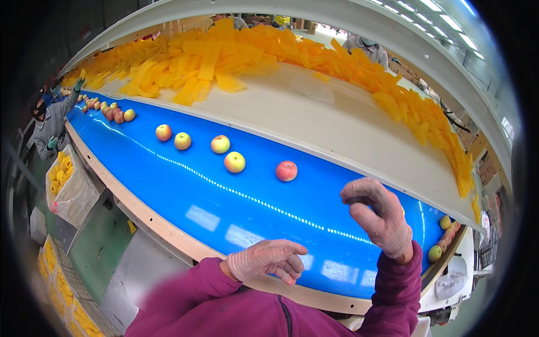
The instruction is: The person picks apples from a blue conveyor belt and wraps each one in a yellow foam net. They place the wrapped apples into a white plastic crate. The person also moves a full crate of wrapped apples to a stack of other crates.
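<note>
My left hand (269,261), in a pale knit glove, hovers over the near edge of a blue conveyor belt (252,202), index finger extended, the others loosely bent around nothing. Farther right, my gloved right hand (379,217) is raised above the belt. Its thumb and fingers curve with a gap between them, and I see nothing held. A yellowish apple (403,211) is mostly hidden behind that hand. The closest fully visible apple is a red one (286,171), to the left of my right hand. Beyond it sit a yellow-green apple (234,162) and several others.
Yellow foam net sleeves (206,59) are heaped on a pale shelf (320,109) behind the belt. Apples line the belt's right end (434,254); more cluster far left (119,117). A co-worker (54,122) stands left, near a crate (78,196) of sleeved fruit. Wooden trim (193,246) edges the belt.
</note>
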`<action>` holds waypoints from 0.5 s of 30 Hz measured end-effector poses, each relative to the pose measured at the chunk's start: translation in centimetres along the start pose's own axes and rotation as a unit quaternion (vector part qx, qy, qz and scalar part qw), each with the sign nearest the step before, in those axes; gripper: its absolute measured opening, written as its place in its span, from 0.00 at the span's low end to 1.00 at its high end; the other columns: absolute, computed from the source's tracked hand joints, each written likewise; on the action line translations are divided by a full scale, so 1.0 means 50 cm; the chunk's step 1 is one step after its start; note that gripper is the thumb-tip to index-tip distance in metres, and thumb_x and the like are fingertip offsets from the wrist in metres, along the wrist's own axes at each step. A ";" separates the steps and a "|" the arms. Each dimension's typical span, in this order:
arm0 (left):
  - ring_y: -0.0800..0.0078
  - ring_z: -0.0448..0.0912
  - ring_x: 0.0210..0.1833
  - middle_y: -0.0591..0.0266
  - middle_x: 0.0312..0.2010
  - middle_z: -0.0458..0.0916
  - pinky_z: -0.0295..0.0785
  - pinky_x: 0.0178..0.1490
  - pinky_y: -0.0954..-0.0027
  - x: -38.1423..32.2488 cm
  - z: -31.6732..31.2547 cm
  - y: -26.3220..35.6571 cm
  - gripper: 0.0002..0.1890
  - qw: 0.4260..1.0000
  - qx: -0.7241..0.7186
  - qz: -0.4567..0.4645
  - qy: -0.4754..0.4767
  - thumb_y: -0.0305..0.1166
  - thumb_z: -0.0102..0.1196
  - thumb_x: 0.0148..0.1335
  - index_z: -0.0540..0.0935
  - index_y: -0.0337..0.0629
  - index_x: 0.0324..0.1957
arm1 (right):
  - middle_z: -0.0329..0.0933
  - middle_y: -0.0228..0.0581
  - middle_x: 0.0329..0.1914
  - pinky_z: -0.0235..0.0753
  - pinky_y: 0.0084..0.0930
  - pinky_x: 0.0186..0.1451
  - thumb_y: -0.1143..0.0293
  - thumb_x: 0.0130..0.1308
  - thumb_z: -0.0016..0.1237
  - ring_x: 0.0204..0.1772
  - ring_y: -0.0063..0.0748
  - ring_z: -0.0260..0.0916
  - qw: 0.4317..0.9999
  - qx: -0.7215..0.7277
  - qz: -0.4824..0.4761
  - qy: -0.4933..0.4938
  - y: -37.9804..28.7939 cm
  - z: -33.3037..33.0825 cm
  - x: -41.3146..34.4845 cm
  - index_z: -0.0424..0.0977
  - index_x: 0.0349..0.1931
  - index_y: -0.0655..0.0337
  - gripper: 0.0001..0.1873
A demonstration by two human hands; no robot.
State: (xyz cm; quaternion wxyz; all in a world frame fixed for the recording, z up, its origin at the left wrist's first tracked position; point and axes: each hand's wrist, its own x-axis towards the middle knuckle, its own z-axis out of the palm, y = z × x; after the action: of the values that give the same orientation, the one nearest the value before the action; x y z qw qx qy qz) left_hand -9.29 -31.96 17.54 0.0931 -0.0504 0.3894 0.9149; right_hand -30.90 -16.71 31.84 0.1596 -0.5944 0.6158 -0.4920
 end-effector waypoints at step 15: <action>0.51 0.85 0.47 0.43 0.45 0.83 0.84 0.51 0.53 -0.330 -0.259 0.062 0.24 0.940 -0.110 0.265 0.185 0.42 0.54 0.72 0.72 0.33 0.61 | 0.73 0.45 0.63 0.73 0.40 0.65 0.63 0.65 0.50 0.65 0.49 0.71 0.840 -0.536 0.029 -0.074 0.240 0.462 0.884 0.75 0.60 0.51 0.22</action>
State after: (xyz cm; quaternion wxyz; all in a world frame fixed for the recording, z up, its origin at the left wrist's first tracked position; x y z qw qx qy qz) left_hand 6.45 -45.60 13.49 -0.2324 -0.1239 0.2956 0.9183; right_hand -30.48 -67.91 28.69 -0.1252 -0.6037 0.7866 -0.0347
